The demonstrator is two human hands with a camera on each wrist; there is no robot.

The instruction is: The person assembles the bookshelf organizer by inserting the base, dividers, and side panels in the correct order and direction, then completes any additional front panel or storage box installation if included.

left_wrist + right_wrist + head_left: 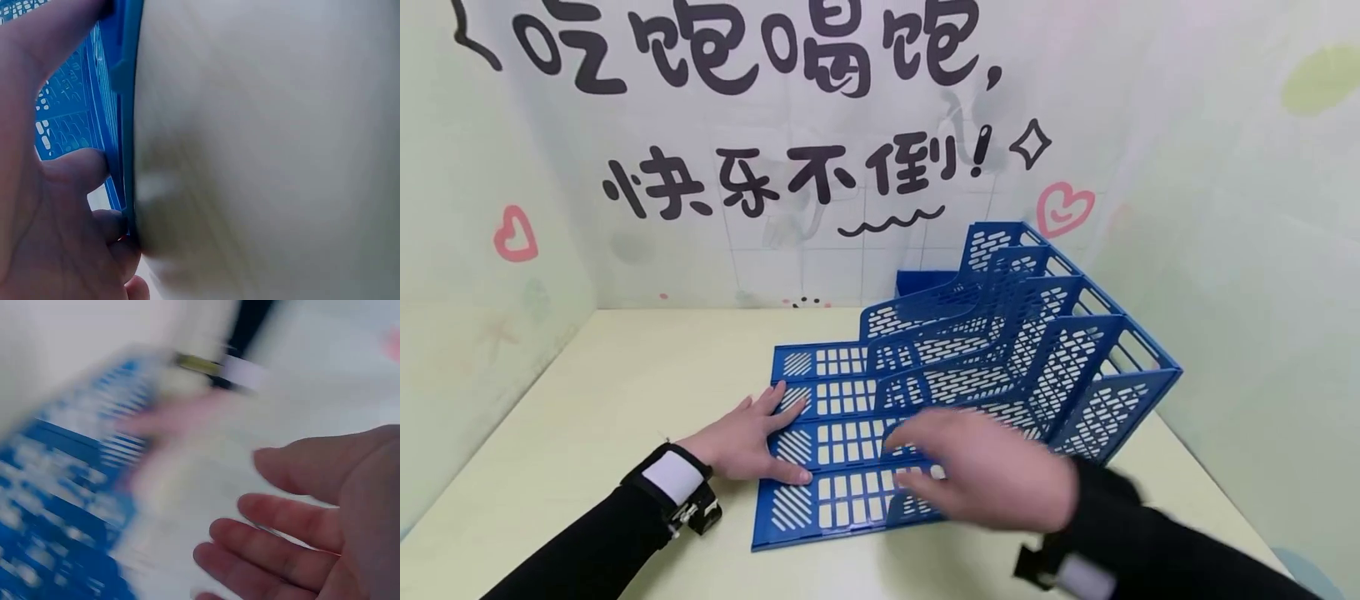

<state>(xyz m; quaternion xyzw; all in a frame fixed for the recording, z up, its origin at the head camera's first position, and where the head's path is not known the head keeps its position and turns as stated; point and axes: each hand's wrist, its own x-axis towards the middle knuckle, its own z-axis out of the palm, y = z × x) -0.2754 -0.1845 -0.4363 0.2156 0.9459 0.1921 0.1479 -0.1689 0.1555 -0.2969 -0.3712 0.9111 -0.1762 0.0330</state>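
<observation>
Four-slot blue file rack [970,367] lies flat, dividers running left-right; left hand [748,442] presses spread; right hand [992,479] hovers open

The far wall [865,167] carries large black handwritten-style Chinese characters in two lines: "吃饱喝饱," [730,46] along the top and "快乐不倒!" [790,179] beneath it, with a wavy underline to the right. No other lettering can be read.
</observation>
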